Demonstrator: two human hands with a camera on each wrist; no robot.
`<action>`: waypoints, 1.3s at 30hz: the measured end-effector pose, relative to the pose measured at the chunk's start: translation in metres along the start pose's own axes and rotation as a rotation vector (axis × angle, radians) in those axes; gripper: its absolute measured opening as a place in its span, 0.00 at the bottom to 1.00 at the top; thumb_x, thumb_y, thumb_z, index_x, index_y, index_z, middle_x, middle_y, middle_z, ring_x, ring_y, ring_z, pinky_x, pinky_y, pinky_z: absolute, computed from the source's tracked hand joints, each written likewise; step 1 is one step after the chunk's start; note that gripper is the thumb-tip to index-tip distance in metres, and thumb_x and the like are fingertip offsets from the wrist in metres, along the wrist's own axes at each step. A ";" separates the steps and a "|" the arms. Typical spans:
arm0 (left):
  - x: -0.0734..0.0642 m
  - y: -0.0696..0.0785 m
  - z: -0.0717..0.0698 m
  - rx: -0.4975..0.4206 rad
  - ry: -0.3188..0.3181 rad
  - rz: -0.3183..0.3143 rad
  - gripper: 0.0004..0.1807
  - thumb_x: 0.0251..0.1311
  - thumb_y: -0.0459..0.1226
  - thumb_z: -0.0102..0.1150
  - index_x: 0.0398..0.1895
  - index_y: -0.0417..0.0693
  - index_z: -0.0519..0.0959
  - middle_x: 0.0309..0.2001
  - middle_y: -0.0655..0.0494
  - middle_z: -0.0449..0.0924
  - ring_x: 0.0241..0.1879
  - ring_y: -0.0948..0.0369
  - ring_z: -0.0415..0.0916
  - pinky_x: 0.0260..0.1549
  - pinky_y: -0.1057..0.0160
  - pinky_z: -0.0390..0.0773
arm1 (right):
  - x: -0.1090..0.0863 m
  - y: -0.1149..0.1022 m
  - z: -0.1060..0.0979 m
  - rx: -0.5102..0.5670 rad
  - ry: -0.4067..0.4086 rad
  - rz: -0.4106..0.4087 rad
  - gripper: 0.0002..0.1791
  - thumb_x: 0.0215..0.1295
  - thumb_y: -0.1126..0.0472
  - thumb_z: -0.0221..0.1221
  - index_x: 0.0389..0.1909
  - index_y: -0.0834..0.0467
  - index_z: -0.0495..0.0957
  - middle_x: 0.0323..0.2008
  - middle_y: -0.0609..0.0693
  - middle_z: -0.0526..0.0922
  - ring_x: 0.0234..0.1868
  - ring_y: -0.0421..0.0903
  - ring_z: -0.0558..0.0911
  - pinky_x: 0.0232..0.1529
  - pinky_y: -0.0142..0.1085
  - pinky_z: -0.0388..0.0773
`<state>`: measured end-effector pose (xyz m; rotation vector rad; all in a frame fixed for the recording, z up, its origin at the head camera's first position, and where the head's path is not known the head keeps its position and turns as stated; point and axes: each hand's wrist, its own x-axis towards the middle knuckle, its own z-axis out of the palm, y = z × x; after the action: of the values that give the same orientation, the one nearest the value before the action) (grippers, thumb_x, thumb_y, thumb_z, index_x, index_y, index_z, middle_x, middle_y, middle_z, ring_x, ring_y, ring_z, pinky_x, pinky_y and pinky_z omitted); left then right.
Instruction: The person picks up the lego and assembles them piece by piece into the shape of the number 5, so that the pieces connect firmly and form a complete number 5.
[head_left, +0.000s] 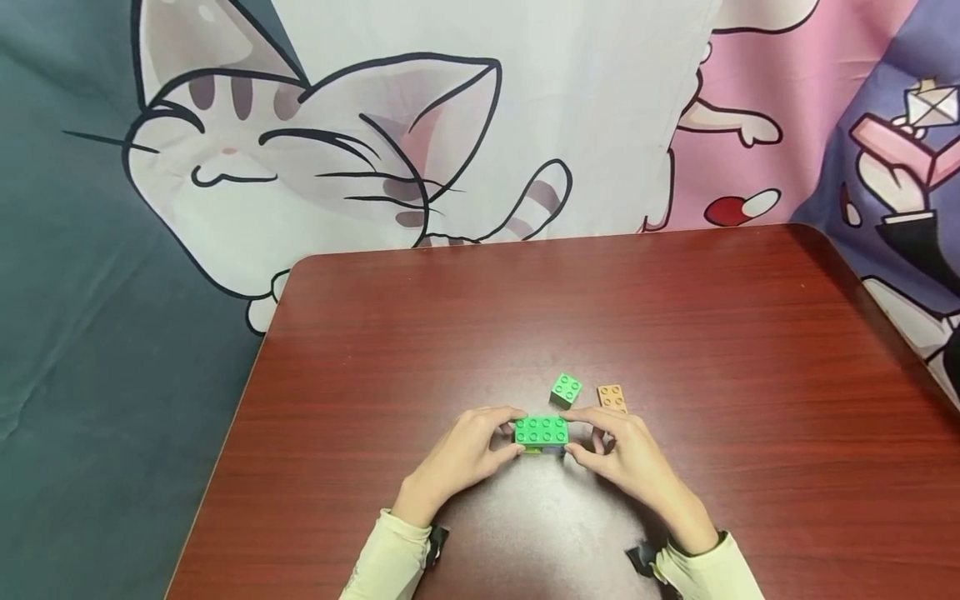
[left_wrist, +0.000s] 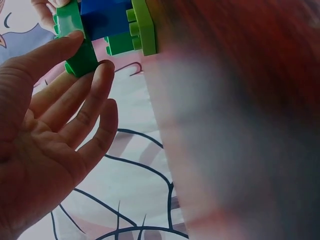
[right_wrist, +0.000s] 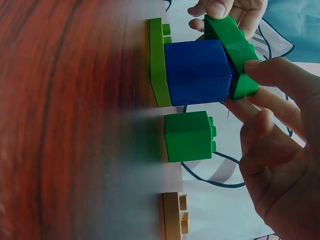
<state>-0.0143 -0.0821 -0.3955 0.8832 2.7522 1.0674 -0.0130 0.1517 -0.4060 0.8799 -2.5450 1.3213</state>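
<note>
Both hands pinch a long green brick (head_left: 541, 431) by its two ends. My left hand (head_left: 467, 450) has its thumb on one long side and fingertips on the other. At the opposite end, my right hand (head_left: 633, 450) grips the same way. Beneath it is a blue brick (right_wrist: 197, 72) on a flat lime green plate (right_wrist: 158, 62), which stands on the table. In the right wrist view the long brick sits slanted against the blue brick's top. Whether their studs are engaged I cannot tell.
A small green brick (head_left: 566, 390) stands on the table just behind the stack. To its right lies a low tan brick (head_left: 611, 397), partly covered by the right hand. The brown tabletop (head_left: 450, 325) reaches back to a printed cloth (head_left: 600, 100).
</note>
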 end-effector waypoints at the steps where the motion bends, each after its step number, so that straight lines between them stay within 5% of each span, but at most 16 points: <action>1: 0.000 0.000 0.000 0.006 0.001 0.001 0.18 0.47 0.40 0.60 0.44 0.48 0.74 0.35 0.63 0.76 0.32 0.68 0.72 0.32 0.73 0.71 | -0.001 0.000 0.000 -0.008 -0.002 0.009 0.21 0.41 0.61 0.66 0.41 0.53 0.76 0.21 0.45 0.75 0.14 0.31 0.65 0.12 0.19 0.60; 13: -0.001 0.000 0.000 0.040 0.036 0.010 0.18 0.47 0.42 0.61 0.44 0.49 0.75 0.40 0.63 0.76 0.37 0.65 0.70 0.34 0.71 0.70 | -0.001 0.001 0.002 -0.044 0.014 0.035 0.20 0.41 0.58 0.66 0.41 0.51 0.77 0.27 0.45 0.77 0.15 0.38 0.64 0.17 0.22 0.59; 23: 0.000 -0.007 0.001 -0.002 0.025 0.039 0.19 0.46 0.42 0.62 0.44 0.51 0.74 0.40 0.64 0.75 0.39 0.65 0.70 0.37 0.70 0.69 | -0.002 0.000 0.003 -0.055 0.026 0.055 0.22 0.40 0.60 0.66 0.41 0.54 0.78 0.36 0.46 0.80 0.37 0.43 0.78 0.32 0.34 0.72; 31: 0.000 -0.009 0.001 -0.071 0.033 -0.026 0.19 0.44 0.42 0.63 0.43 0.52 0.75 0.38 0.66 0.75 0.35 0.63 0.71 0.34 0.68 0.71 | 0.001 0.004 0.004 -0.051 0.044 0.066 0.21 0.39 0.59 0.67 0.39 0.53 0.79 0.34 0.45 0.81 0.27 0.41 0.76 0.24 0.31 0.71; 39: 0.001 -0.011 0.006 -0.127 0.030 -0.041 0.19 0.44 0.42 0.63 0.43 0.55 0.75 0.40 0.67 0.74 0.38 0.63 0.71 0.37 0.68 0.72 | -0.003 0.005 0.005 -0.071 0.048 0.060 0.21 0.38 0.60 0.67 0.39 0.55 0.79 0.36 0.46 0.80 0.38 0.42 0.78 0.38 0.30 0.71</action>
<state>-0.0189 -0.0845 -0.4066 0.7978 2.6779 1.2417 -0.0126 0.1520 -0.4138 0.7555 -2.5823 1.2433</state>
